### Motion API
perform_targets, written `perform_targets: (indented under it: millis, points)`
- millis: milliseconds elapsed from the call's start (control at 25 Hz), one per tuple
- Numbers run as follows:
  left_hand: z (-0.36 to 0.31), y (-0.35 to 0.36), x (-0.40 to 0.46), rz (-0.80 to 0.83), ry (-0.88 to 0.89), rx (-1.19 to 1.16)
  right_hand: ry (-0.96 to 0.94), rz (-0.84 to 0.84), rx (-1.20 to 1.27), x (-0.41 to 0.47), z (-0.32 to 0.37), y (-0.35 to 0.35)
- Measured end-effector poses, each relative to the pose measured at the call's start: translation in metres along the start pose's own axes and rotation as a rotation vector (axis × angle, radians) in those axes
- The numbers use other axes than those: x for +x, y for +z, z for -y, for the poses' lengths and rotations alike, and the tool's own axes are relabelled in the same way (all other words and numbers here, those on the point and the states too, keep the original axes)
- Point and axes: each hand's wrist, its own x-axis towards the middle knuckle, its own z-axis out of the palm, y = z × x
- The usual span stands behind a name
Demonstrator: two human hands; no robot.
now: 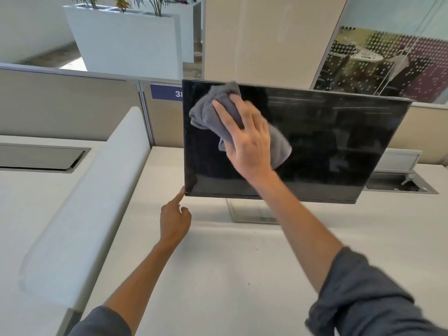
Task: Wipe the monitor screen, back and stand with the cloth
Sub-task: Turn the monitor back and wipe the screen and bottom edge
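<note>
The right hand lies flat against the glossy black screen of the monitor, its fingers spread and nearly straight, pressing a crumpled grey cloth of soft, napped weave onto the glass; the cloth bunches out above and to the left of the fingertips, near the screen's upper left corner, and a fold of it shows below the palm on the right side. The left hand sits lower and to the left of the right one; its forefinger is stretched out and touches the lower left corner of the thin, rectangular panel, while the other fingers are curled in and hold nothing. Just right of the left hand and under the right forearm stands the stand, a pale, flat, squarish base, partly hidden and blurred; it rests on a smooth off-white desk. Left of the left hand runs a long padded divider with rounded edges; both arms wear rolled grey sleeves.
</note>
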Motion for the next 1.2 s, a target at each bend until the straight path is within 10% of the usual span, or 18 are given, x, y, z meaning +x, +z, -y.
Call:
perform_targets:
  millis: [320, 560, 800, 1200]
  points:
    - [-0.003, -0.001, 0.001, 0.031, -0.019, 0.038, -0.437, 0.515, -0.08, -0.088, 0.01, 0.055]
    - [-0.005, -0.004, -0.007, 0.082, -0.064, 0.087, -0.596, 0.467, -0.164, -0.08, -0.001, 0.053]
    - [-0.009, -0.003, -0.01, 0.074, -0.105, 0.112, -0.239, 0.179, -0.223, 0.054, 0.0, 0.04]
    - [-0.011, 0.008, -0.009, 0.069, -0.117, 0.225, 0.084, 0.114, -0.151, 0.035, -0.005, 0.037]
